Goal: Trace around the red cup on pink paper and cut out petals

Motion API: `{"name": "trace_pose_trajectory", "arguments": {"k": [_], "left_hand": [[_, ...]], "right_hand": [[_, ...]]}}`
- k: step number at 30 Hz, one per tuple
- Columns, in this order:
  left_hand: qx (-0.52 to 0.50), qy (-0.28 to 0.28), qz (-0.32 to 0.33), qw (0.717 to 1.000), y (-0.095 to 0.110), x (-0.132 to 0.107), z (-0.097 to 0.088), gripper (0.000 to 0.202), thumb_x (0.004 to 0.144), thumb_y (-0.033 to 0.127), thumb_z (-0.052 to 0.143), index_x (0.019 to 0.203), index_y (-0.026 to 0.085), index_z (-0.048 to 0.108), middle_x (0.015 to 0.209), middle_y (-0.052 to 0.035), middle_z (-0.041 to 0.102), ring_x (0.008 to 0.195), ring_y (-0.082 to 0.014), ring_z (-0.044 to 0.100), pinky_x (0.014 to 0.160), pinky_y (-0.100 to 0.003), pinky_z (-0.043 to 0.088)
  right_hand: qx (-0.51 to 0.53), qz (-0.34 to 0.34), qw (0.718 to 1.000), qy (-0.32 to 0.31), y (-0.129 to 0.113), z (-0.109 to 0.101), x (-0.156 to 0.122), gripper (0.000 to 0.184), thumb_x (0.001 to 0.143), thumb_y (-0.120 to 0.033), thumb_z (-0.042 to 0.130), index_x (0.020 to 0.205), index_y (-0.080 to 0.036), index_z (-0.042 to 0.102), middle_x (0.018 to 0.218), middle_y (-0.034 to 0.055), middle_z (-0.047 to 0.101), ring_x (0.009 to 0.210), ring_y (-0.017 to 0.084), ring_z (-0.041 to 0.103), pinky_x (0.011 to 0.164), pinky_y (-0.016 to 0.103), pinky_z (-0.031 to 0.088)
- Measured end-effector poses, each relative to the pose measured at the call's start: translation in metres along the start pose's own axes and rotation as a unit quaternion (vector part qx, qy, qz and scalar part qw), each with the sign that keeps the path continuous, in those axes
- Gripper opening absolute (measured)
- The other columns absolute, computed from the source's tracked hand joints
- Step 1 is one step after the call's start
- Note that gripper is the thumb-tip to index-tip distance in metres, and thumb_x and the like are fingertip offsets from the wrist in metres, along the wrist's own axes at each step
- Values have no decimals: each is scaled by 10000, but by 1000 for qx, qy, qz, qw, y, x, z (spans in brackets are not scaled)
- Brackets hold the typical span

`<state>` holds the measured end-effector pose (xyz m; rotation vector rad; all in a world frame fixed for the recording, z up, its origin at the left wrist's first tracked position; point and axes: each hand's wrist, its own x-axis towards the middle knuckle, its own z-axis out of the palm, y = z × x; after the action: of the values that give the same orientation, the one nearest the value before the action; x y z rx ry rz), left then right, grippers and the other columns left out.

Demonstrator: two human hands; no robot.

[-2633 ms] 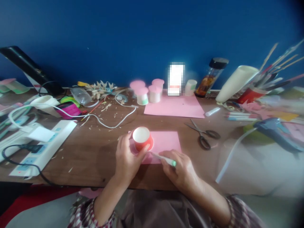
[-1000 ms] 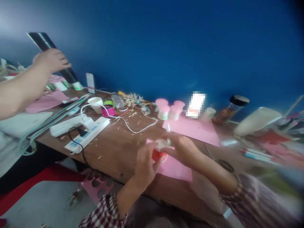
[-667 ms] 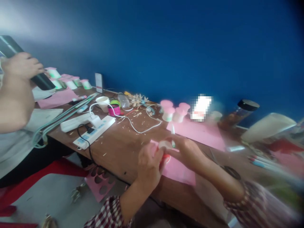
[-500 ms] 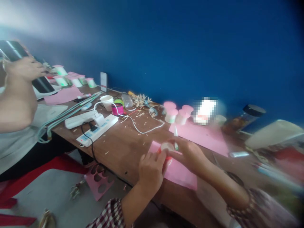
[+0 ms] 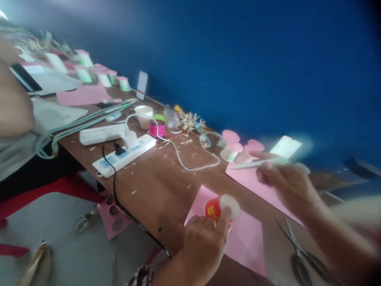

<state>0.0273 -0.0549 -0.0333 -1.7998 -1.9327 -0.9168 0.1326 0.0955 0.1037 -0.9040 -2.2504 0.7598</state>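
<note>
My left hand [image 5: 205, 242] is closed around a small red paper cup [image 5: 212, 209] with yellow markings. Its pale round end [image 5: 230, 206] faces up under my index finger. Beneath the cup lies a pink sheet of paper [image 5: 247, 242] on the table. My right hand [image 5: 285, 180], blurred by motion, is raised to the right of the cup, clear of it. Between its fingers is a slim white pen [image 5: 253, 164] with a greenish tint, pointing left. A pair of scissors [image 5: 297, 250] lies open below my right forearm.
Several cups topped with pink discs [image 5: 230, 137] and a bright phone [image 5: 286, 147] stand by the blue wall. Another pink sheet [image 5: 253, 180] lies before them. A power strip [image 5: 125, 155] with cables [image 5: 114, 182] crosses the left side. A co-worker's arm [image 5: 14, 95] shows at far left.
My right hand has drawn away from the cup, up and to the right, with the pen. My left hand keeps the cup. The view has shifted, and the scissors now show clearly.
</note>
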Motion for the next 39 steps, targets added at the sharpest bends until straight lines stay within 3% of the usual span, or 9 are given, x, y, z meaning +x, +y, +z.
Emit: {"name": "trace_pose_trajectory", "arguments": {"k": [2,4,9,11,13,22,39], "left_hand": [[-4,-5,-2,1000,1,-3,4,472,750,213,628,1201,196,489,536,33,528,463,-148,516,506,-301,394],[-9,-11,-3,1000,1,-6,8,523,710,185,655,1207,199,491,537,40,516,458,-148,503,498,-311,400],[-24,11,-10,1000,0,-7,12,559,681,156,671,1210,220,503,535,46,497,438,-136,464,472,-309,379],[-31,16,-14,999,0,-6,11,534,697,155,660,1202,233,506,534,46,497,438,-132,462,469,-301,364],[-35,19,-13,999,0,-5,11,507,716,166,647,1198,236,506,527,47,493,435,-128,458,470,-298,355],[-41,31,-21,998,0,-2,12,453,734,196,611,1175,246,521,503,46,476,418,-135,444,462,-302,318],[-53,15,-32,998,0,-1,10,418,745,173,596,1148,259,530,510,50,480,419,-136,446,457,-297,324]], "right_hand": [[2,-3,1000,3,-2,13,12,250,889,-390,473,809,-208,624,600,-6,512,519,125,470,473,247,396],[-3,6,999,-35,-2,29,21,275,900,-395,450,843,-195,630,594,-11,502,509,118,448,450,234,364],[-9,30,967,-253,-6,66,33,319,934,-398,380,802,-180,570,606,-21,480,529,107,437,450,214,344],[-13,-3,944,-330,-7,75,37,326,947,-371,358,744,-181,527,600,-35,459,516,91,410,462,207,340],[-32,-44,927,-370,-6,81,41,324,950,-346,364,705,-179,497,616,-37,472,519,84,409,483,206,343],[-94,-125,892,-423,-1,91,46,254,931,-344,434,795,-186,581,766,5,583,682,127,516,585,229,382],[-128,-137,870,-456,-3,94,51,246,928,-340,442,806,-195,599,775,10,600,697,141,530,598,234,389]]}}
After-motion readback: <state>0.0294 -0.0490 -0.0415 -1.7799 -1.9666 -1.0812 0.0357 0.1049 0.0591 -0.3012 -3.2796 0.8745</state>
